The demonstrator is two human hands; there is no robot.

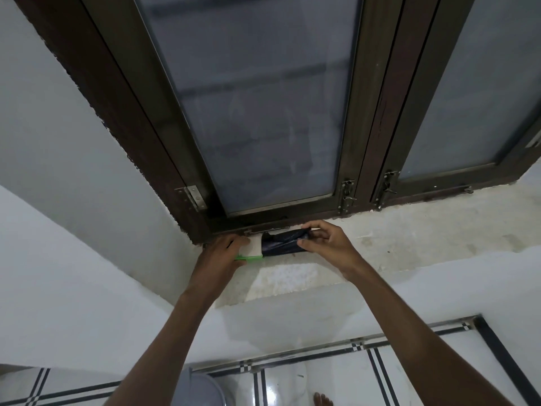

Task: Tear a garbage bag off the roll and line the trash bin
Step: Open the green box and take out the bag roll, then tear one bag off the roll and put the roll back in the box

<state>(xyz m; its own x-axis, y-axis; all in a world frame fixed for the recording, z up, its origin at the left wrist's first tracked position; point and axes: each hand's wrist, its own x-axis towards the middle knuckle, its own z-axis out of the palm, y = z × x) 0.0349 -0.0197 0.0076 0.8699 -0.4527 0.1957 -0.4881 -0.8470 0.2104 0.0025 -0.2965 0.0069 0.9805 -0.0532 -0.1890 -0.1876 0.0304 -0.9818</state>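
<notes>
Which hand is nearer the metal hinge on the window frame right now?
Left. The left hand sits just below the hinge, holding the white-and-green end of the garbage bag roll. The right hand pinches the roll's dark end, further right.

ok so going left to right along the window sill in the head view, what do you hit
Left hand → white and green label at the roll's end → dark garbage bag roll → right hand → bare stretch of sill
</notes>
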